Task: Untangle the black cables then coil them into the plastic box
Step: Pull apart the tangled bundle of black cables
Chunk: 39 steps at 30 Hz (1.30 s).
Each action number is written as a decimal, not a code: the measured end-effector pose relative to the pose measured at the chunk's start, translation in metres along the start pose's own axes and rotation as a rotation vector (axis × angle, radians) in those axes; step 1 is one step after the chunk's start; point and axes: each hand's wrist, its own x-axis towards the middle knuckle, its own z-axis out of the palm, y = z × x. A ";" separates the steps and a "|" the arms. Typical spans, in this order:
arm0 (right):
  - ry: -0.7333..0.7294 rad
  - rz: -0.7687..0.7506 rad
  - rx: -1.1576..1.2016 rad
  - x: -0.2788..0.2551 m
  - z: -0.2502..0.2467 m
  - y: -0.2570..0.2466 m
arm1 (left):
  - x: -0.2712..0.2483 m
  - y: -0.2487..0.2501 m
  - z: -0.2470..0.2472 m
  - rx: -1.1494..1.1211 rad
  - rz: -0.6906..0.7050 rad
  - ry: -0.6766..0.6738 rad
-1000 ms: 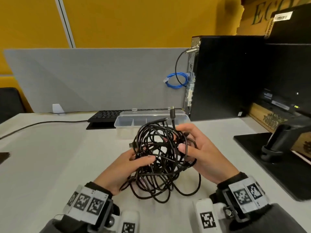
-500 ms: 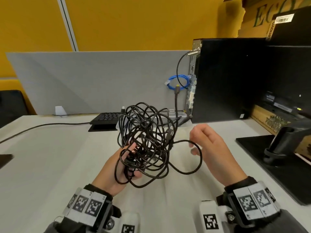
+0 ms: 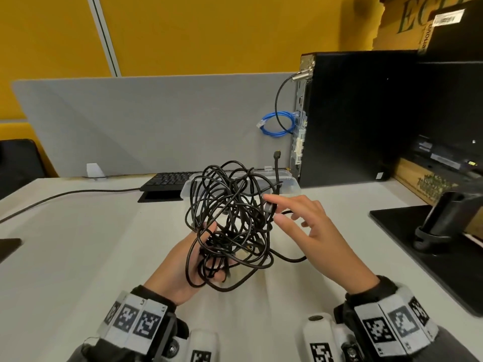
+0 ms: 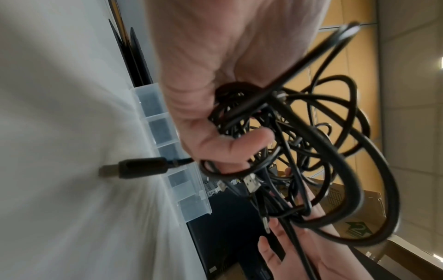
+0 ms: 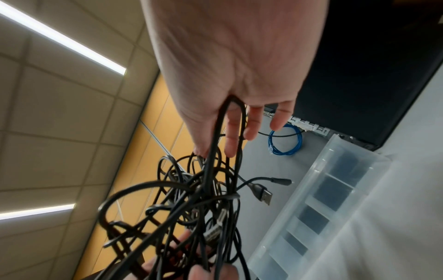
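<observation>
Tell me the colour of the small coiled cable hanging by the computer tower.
Blue, clearest in the head view.

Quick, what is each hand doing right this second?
Left hand: fingers curled round the tangled black cables, holding the bundle above the table.
Right hand: fingers straight, one cable loop hooked between them; no pinch visible.

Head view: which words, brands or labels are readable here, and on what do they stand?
"EC", cut off by the frame: green letters on the cardboard box.
"lenovo", sideways and partly cut off: black box.
White barcode label on that box: too small to read.
Wrist bands: square marker patterns, no words.
</observation>
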 end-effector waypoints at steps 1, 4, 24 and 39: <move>0.005 0.005 0.006 0.000 0.000 0.001 | 0.000 0.001 0.000 0.003 0.006 -0.003; 0.029 -0.009 -0.011 0.000 0.000 0.003 | 0.000 0.003 0.001 0.014 0.035 -0.019; 0.174 0.029 0.035 0.000 -0.012 -0.004 | 0.000 0.003 0.001 0.159 0.296 0.027; 0.103 0.225 0.582 0.056 -0.039 -0.040 | 0.003 0.007 -0.018 -0.094 0.097 -0.035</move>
